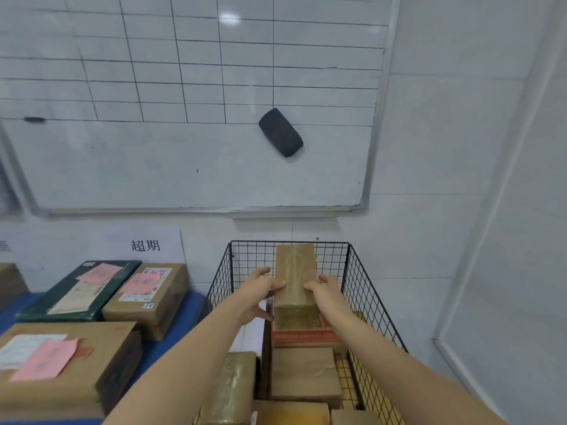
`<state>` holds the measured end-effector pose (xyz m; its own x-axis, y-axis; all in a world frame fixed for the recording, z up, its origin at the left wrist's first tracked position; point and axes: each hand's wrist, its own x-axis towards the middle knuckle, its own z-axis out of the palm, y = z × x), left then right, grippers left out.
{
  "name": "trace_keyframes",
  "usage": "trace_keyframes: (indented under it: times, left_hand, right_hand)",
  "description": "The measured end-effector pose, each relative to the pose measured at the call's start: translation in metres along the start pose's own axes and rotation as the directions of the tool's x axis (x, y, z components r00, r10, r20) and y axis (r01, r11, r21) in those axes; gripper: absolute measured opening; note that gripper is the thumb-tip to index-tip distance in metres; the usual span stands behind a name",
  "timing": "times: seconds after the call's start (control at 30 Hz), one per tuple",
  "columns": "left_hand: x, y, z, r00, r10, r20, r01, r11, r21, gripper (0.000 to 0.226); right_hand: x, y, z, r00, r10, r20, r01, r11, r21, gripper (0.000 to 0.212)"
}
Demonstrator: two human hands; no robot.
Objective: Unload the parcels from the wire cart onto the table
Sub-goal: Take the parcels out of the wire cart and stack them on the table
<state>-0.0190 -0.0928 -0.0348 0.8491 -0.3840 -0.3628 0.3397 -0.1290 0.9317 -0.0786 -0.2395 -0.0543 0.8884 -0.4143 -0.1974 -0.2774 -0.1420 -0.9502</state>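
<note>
On the left, a blue-covered table (153, 351) is carrying a flat green box (79, 289) and two brown cartons (147, 299) with pink slips. The person's left hand (260, 289) is gripping the left side of a long brown parcel (296, 283), thumb lying on top. The parcel, glossy with clear tape and seamed down its top, is sitting roughly level above the other parcels (305, 372) inside the wire cart (362, 280). Its long axis is pointing away from the person toward the wall, one short end facing the camera. The right hand (326, 289) is clasping its right side likewise.
</note>
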Motion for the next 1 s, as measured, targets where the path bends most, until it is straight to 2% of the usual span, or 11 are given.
trace_keyframes:
  times: [0.23,0.4,0.47,0.53,0.63,0.7,0.73,0.8,0.83,0.9,1.0]
  left_hand:
    - [0.002,-0.002,0.004,1.000,-0.017,-0.013,0.018,0.997,0.075,0.048]
    - [0.001,-0.005,0.006,0.995,-0.049,-0.086,0.056,0.995,0.078,0.107]
    - [0.004,-0.009,0.006,0.992,-0.022,-0.126,0.030,0.997,0.067,0.114]
    - [0.009,-0.013,0.005,0.988,-0.010,-0.151,0.018,0.999,0.050,0.110]
    - [0.012,-0.013,0.001,0.983,-0.045,-0.175,0.052,0.998,0.038,0.116]
    - [0.013,-0.011,-0.003,0.989,-0.107,-0.099,0.106,0.994,-0.010,0.106]
    - [0.007,-0.008,-0.002,0.991,-0.128,-0.041,0.126,0.991,-0.055,0.090]
    - [-0.009,-0.001,0.000,0.994,-0.097,0.050,0.100,0.992,-0.078,0.045]
    - [-0.009,-0.001,0.000,0.995,-0.081,0.063,0.085,0.994,-0.072,0.035]
    - [-0.007,-0.002,0.000,0.995,-0.078,0.054,0.081,0.996,-0.045,0.030]
    - [-0.005,-0.001,0.000,0.992,-0.129,-0.001,0.128,0.986,0.104,0.026]
  right_hand:
    - [-0.004,0.003,0.009,0.995,-0.097,0.019,0.098,0.995,-0.027,0.055]
    - [-0.006,-0.001,0.015,0.974,-0.218,0.061,0.224,0.967,-0.118,0.039]
    - [-0.004,-0.001,0.017,0.966,-0.247,0.072,0.256,0.947,-0.192,0.040]
    - [-0.002,0.001,0.018,0.962,-0.262,0.071,0.272,0.930,-0.248,0.042]
    - [0.000,0.003,0.017,0.962,-0.272,0.001,0.264,0.932,-0.247,0.059]
    - [0.001,0.003,0.015,0.973,-0.218,-0.078,0.199,0.958,-0.205,0.076]
    - [0.000,0.003,0.013,0.981,-0.167,-0.098,0.147,0.971,-0.186,0.082]
    - [-0.005,0.001,0.009,0.996,-0.077,-0.045,0.069,0.984,-0.163,0.076]
    - [-0.006,0.002,0.008,0.998,-0.056,0.001,0.056,0.985,-0.163,0.067]
    - [-0.006,0.006,0.008,0.999,-0.047,0.023,0.049,0.990,-0.130,0.056]
    - [-0.004,0.013,0.010,1.000,0.013,-0.014,-0.014,0.999,-0.034,0.077]
